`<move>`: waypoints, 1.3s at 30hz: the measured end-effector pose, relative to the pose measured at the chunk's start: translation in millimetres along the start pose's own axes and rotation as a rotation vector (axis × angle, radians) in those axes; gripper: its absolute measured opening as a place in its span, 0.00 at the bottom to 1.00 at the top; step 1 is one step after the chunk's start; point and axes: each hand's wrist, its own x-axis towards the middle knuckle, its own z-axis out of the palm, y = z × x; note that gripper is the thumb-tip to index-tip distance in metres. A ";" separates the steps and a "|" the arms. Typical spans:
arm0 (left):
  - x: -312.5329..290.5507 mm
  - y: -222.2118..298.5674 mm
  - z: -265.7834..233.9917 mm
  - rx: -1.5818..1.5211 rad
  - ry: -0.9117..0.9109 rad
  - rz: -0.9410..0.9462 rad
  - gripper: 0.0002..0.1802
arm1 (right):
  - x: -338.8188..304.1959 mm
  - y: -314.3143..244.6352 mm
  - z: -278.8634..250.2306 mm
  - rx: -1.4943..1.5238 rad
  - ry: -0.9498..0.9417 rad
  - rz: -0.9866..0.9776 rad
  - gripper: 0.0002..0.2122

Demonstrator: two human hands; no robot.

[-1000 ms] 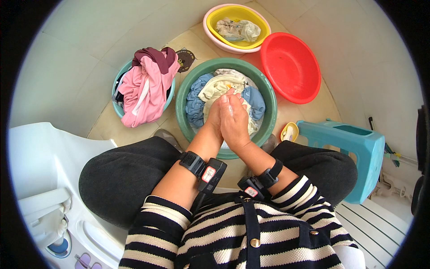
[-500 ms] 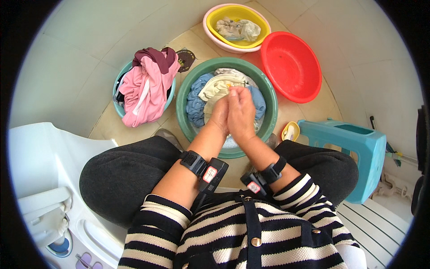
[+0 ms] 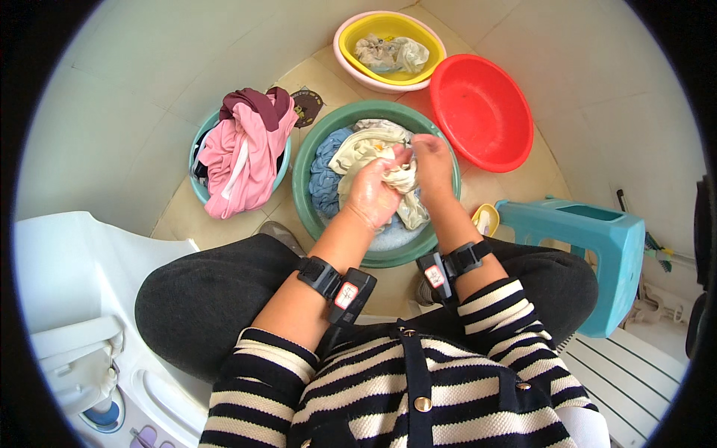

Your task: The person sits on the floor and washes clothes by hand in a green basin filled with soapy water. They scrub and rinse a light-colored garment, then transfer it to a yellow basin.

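Note:
A cream garment [image 3: 404,178] is bunched between my two hands over a green basin [image 3: 302,175]. My left hand [image 3: 376,192], wet and palm up, has its fingers curled round the cloth. Facing it, my right hand [image 3: 435,163] is bent at the fingers against the cloth's right side; its fingertips are partly hidden and slightly blurred. A wet fold of the garment hangs below, towards sudsy water [image 3: 392,237]. Blue cloth [image 3: 326,172] lies in the basin's left side, and more pale cloth [image 3: 358,147] is heaped behind my left hand.
At left stands a light-blue basin [image 3: 200,188] piled with pink and maroon clothes [image 3: 246,149]. Behind are a yellow basin [image 3: 358,30] holding crumpled plastic and a red basin [image 3: 482,112]. A teal stool [image 3: 609,239] and a small yellow dish [image 3: 485,219] are at right.
My hands were pressed together over the basin; now they are apart, the right one further right. The cream garment has come up between them, and suds show in the basin's near part.

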 end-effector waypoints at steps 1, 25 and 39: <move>2.7 5.5 -1.5 -0.010 0.014 0.034 0.20 | -8.7 -1.0 2.5 0.126 -0.143 0.092 0.10; -0.7 6.9 3.6 0.090 -0.144 0.056 0.26 | -97.3 -48.5 22.3 -0.463 -0.138 -0.828 0.13; -7.7 3.7 3.4 0.153 -0.049 0.116 0.26 | -87.3 -43.1 31.9 -0.560 -0.050 -0.761 0.16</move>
